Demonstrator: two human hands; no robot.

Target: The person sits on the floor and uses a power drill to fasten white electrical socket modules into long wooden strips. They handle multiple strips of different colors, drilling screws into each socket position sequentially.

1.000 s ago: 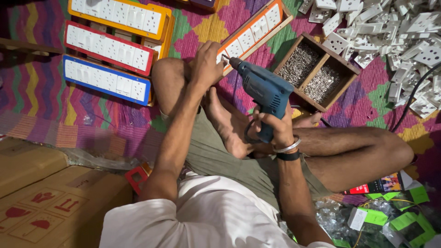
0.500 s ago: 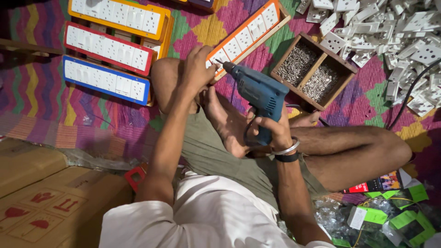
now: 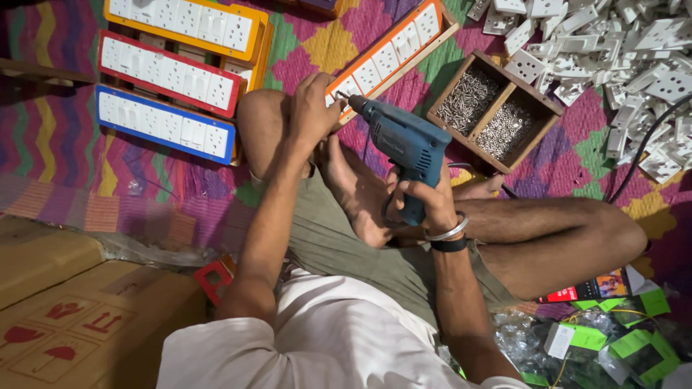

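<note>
Right hand: the right hand [image 3: 425, 205] is clenched around the grip of a blue electric drill [image 3: 404, 148], fingers wrapped tight so the tool stays level, its bit aimed at the near end of the board.
Left hand: the left hand [image 3: 313, 108] presses down on the near end of an orange-framed switch board [image 3: 389, 54], fingers curled over its edge, seemingly to keep it from turning under the bit.
Board: it lies slantwise on the patterned floor mat [image 3: 65, 151], one end resting at the person's raised knee, which brings the work point close to both hands.
Screws: a wooden two-compartment tray [image 3: 494, 112] of small metal screws sits just beside the drill, within easy reach of the right hand.
Other boards: yellow [image 3: 184, 21], red [image 3: 166, 72] and blue [image 3: 162, 126] framed boards lie side by side to the left, well apart from the drill.
Loose parts: a heap of white socket plates [image 3: 613, 50] fills the upper right.
Cartons: cardboard boxes [image 3: 79, 317] stand at lower left.
</note>
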